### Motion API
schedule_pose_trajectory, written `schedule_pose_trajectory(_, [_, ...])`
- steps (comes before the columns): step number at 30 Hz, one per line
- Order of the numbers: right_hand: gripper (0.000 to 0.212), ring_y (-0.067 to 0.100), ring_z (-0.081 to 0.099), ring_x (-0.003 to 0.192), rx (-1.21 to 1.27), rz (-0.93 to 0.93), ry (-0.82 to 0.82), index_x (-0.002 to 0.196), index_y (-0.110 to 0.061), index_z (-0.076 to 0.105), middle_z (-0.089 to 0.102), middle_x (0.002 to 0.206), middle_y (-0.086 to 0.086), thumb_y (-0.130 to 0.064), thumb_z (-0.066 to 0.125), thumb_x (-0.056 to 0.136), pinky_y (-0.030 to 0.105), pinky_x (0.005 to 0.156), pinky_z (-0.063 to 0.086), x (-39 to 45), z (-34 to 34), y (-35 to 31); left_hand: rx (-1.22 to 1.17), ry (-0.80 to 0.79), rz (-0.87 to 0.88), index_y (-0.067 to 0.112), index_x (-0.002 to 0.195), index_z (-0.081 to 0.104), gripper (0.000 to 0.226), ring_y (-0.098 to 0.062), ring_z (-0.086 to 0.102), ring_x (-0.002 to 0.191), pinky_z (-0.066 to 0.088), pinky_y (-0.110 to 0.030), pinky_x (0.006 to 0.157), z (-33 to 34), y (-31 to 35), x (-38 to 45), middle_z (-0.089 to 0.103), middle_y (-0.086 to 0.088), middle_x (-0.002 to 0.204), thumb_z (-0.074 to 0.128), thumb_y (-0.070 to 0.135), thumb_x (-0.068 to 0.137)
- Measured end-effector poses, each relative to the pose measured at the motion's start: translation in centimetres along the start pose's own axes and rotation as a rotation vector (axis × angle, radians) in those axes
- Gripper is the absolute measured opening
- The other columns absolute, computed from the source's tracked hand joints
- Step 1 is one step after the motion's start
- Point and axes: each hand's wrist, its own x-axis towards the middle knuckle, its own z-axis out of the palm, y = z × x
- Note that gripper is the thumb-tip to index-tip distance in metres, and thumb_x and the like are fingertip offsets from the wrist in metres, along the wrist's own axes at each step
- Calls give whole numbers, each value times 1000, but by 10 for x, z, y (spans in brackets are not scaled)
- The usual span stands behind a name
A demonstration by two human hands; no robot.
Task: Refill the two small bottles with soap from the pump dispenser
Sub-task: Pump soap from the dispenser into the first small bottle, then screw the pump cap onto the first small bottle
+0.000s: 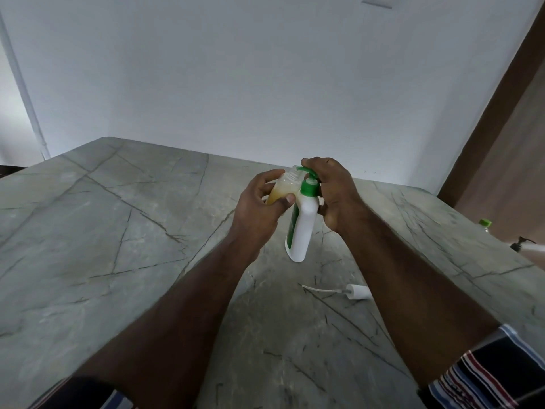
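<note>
The lower body of the small clear bottle [281, 188] is hidden by the left hand [262, 202], which grips it. The right hand [331, 191] clasps the white pump dispenser [300, 231] and presses its green pump head [306, 172], the spout over the bottle's open neck. The bottle holds yellowish soap. A detached white pump [355, 291] lies below the right hand.

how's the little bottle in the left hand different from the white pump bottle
The small bottle is clear, showing yellowish soap, with its mouth uncapped; the pump bottle is opaque white with a green pump top. The small bottle is shorter, gripped by the left hand; the right hand presses the pump. Both are held above the table.
</note>
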Motion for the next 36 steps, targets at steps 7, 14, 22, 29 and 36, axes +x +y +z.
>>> schedule_pose_trajectory(7, [6,17,62,80,-8,17,-4,91,-23,63,66,85,-4,-26,66,87,41,82,55,-1,-4,6,6,-15,-4,34,123,58,43,-12,60,111,55,-39,96,1,-4,0,62,8,123,74,16,88])
schedule_pose_trajectory(14, [22,19,65,85,-6,42,-24,102,-21,63,69,91,-3,-34,68,86,39,79,56,-2,-3,0,-23,-29,-12,33,124,55,41,-5,60,100,53,-16,74,2,-1,-1,59,12,117,71,17,91])
schedule_pose_trajectory(22, [43,23,63,101,-78,67,-33,110,-26,58,67,106,-1,-62,52,88,42,86,55,-5,-5,-7,-70,-16,-44,29,127,54,41,-5,62,98,55,-19,73,0,2,-2,61,14,112,70,15,92])
schedule_pose_trajectory(29, [59,26,57,115,-107,88,-95,134,-22,49,60,129,3,-63,37,94,45,96,50,-13,-17,-11,-62,-31,-119,28,135,52,46,-17,59,111,56,-43,95,0,6,-4,57,1,130,69,17,93])
schedule_pose_trajectory(36, [57,24,57,117,-107,101,-75,127,-24,54,61,127,3,-65,34,94,50,103,43,-22,-37,-10,-81,-22,-184,21,141,52,48,-24,58,120,53,-48,100,1,3,-17,58,-1,134,64,12,95])
